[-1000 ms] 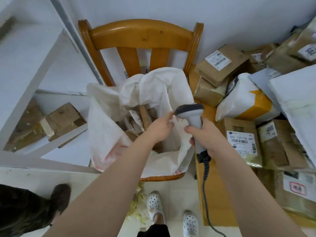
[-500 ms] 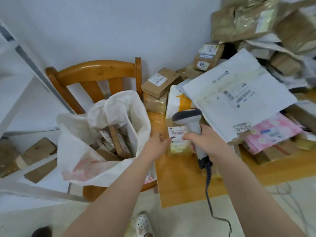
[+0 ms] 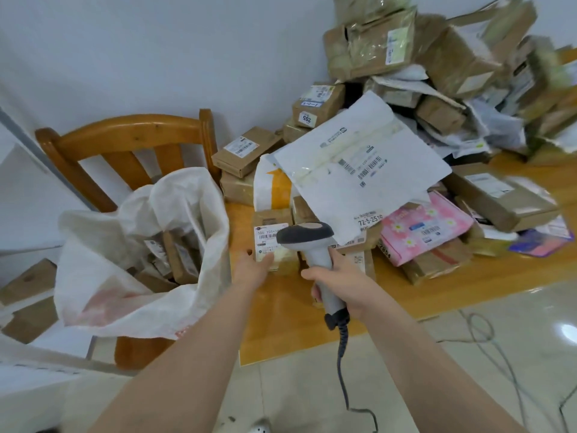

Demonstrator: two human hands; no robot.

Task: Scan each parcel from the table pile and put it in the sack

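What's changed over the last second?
The left hand came away from the sack and moved right to the labelled brown parcel at the table edge, now touching it. The right hand still grips the scanner; the sack stays on the chair.

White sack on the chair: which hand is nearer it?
Left. The left hand sits just right of the sack, fingers at a labelled parcel; the right hand is farther right, gripping the scanner.
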